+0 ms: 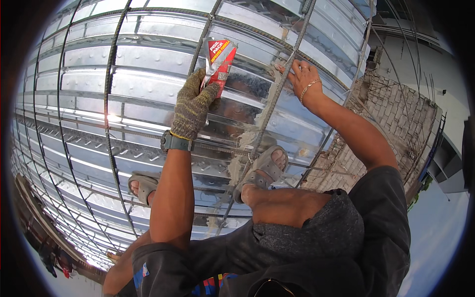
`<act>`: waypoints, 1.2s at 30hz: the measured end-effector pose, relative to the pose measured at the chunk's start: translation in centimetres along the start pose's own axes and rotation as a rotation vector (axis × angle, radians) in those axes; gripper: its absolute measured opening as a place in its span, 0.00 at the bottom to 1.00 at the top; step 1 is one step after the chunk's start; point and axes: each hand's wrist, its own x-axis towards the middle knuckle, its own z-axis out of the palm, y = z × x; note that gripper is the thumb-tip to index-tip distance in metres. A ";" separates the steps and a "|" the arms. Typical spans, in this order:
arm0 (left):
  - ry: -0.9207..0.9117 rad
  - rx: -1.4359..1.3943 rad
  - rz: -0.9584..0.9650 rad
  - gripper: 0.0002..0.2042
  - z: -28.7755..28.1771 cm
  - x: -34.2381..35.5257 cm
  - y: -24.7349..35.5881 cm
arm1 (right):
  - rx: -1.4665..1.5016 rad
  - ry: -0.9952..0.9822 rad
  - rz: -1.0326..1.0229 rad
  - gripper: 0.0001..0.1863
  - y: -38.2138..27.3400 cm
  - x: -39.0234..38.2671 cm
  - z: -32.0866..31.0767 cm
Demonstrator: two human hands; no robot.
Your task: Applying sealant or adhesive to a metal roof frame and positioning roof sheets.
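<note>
- Grey paste (pixel 246 140) streaks the metal sheets (pixel 158 57).
- Left of the paste: gloved left hand (pixel 195 105), grip pinching a red packet (pixel 223 63).
- By its far end: right hand (pixel 306 81), grip I can't tell.

Outdoor construction site; rebar grid (pixel 108 79) over metal decking (pixel 158 57); block wall (pixel 401 109); sky (pixel 438 232)

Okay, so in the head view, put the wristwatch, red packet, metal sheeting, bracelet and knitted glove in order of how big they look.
1. Metal sheeting
2. Knitted glove
3. Red packet, counting only what shows outside the glove
4. Wristwatch
5. Bracelet, just a thin chain
</note>
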 end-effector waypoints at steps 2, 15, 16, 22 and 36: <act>0.012 -0.039 0.019 0.23 -0.4 0.2 -0.2 | -0.017 -0.034 0.012 0.23 0.2 -0.9 -0.6; -0.040 0.009 -0.016 0.24 0.4 0.3 -0.1 | 0.849 0.021 0.576 0.37 -3.1 -8.2 0.4; -0.054 0.019 -0.015 0.24 0.7 0.4 0.2 | 0.859 0.114 0.581 0.38 -3.6 -8.6 1.2; -0.133 0.007 0.014 0.20 1.1 1.5 1.2 | 0.920 0.345 0.444 0.36 -2.6 -5.4 2.0; -0.015 -0.184 0.070 0.18 1.7 2.4 3.7 | 1.117 0.221 0.410 0.32 -1.4 -4.0 3.6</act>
